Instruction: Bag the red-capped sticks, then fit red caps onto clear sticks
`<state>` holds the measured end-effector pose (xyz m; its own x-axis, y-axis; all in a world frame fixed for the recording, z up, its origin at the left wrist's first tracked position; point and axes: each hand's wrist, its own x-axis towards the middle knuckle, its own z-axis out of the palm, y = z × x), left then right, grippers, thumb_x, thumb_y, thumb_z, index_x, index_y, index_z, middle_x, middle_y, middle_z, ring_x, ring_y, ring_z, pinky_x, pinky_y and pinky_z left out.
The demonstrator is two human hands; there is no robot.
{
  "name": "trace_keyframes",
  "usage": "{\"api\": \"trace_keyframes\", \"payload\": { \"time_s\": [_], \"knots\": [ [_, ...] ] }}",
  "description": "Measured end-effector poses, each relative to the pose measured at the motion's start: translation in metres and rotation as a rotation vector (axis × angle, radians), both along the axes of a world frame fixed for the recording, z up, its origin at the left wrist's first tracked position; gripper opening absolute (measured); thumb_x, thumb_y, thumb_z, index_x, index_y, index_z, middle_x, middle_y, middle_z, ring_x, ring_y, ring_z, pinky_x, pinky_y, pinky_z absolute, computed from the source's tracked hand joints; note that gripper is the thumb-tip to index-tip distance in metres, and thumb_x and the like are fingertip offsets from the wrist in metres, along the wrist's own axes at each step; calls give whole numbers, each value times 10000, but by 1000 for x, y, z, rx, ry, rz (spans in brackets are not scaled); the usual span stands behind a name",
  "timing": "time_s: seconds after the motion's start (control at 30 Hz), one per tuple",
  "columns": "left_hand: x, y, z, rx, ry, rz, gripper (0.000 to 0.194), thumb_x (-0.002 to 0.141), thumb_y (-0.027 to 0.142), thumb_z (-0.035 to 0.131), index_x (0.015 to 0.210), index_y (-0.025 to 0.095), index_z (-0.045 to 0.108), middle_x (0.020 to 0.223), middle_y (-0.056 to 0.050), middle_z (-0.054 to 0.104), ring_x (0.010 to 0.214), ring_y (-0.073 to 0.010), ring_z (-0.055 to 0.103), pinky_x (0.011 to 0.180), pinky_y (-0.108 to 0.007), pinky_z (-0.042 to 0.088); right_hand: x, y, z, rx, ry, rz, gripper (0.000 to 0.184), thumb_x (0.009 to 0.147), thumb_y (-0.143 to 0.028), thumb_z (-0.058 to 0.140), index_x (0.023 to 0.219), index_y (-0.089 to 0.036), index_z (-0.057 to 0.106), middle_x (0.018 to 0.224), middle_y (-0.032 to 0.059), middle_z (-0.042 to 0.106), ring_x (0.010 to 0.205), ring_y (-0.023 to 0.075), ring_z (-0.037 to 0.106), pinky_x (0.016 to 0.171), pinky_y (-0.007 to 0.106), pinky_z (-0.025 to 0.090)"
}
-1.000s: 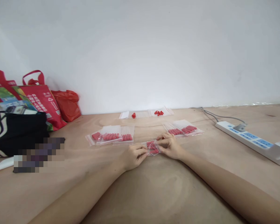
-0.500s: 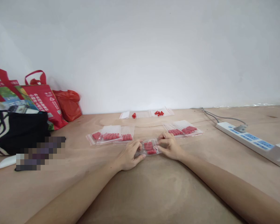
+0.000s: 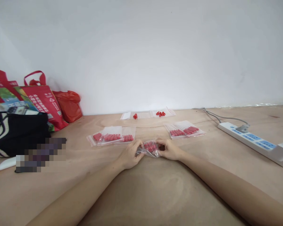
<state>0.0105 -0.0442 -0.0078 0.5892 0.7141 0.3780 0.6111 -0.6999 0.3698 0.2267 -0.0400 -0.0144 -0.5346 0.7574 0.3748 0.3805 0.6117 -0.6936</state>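
Note:
Between my hands is a small clear plastic bag (image 3: 153, 152) with several red pieces (image 3: 150, 146) inside. My left hand (image 3: 131, 154) pinches its left side between thumb and fingers. On the right side, my right hand (image 3: 168, 149) grips the plastic the same way. Zip bags with red-ended sticks (image 3: 112, 137) lie overlapping beyond my left hand. More such zip bags (image 3: 185, 129) rest past my right hand. The exact kind of the red pieces is too small to make out.
Near the wall lie flat clear bags (image 3: 143, 115) with small red items (image 3: 160, 113). A white power strip (image 3: 254, 141) with a grey cable stands at right. Shopping bags (image 3: 43, 102), a red plastic bag (image 3: 69, 105) and a black striped cloth bag (image 3: 21, 133) crowd the left.
My right hand has closed on the bag's right side, its fingers now curled lower. The bag is lifted and tilted a little, its plastic bunched between my hands.

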Motion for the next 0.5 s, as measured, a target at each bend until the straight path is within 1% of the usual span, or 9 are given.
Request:
{"api": "trace_keyframes", "payload": {
  "time_s": [0.13,0.23,0.3,0.37,0.43,0.5],
  "knots": [
    [0,0,0,-1,0,-6,123,760,227,483,850,191,407,873,-26,522,756,-155,495,679,-285,412,-7,-2,-3,54,6,-70,132,678,-204,606,798,-154,629,701,-5,563,592,87,474,550,196,377],
    [0,0,0,-4,-1,-9,111,759,218,480,843,192,412,862,-24,528,753,-156,500,677,-284,414,-7,-2,-5,39,24,-66,65,685,-186,572,741,-156,585,605,-35,517,512,67,423,484,176,344],
    [-1,0,0,-8,-17,-23,85,770,205,463,840,191,418,871,-28,532,779,-158,506,703,-291,417,-3,0,-6,54,18,-78,34,678,-180,565,704,-160,560,574,-46,496,497,64,409,476,174,335],
    [-2,1,1,-8,-36,-40,63,781,189,443,841,190,424,881,-33,533,800,-157,509,725,-293,419,2,2,-7,94,-7,-111,42,665,-180,575,701,-163,563,569,-46,497,510,70,419,497,183,345],
    [-2,1,1,-4,-45,-53,57,781,174,435,837,188,431,880,-35,533,799,-154,510,727,-288,422,5,3,-6,128,-26,-130,109,663,-206,599,765,-166,597,610,-30,531,556,86,454,539,200,368],
    [-2,2,2,-7,-46,-62,50,781,168,432,827,185,439,874,-35,533,795,-152,510,722,-284,425,6,3,-4,136,-18,-90,179,683,-257,612,840,-171,627,690,0,576,623,106,499,590,221,393]
  ]
}}
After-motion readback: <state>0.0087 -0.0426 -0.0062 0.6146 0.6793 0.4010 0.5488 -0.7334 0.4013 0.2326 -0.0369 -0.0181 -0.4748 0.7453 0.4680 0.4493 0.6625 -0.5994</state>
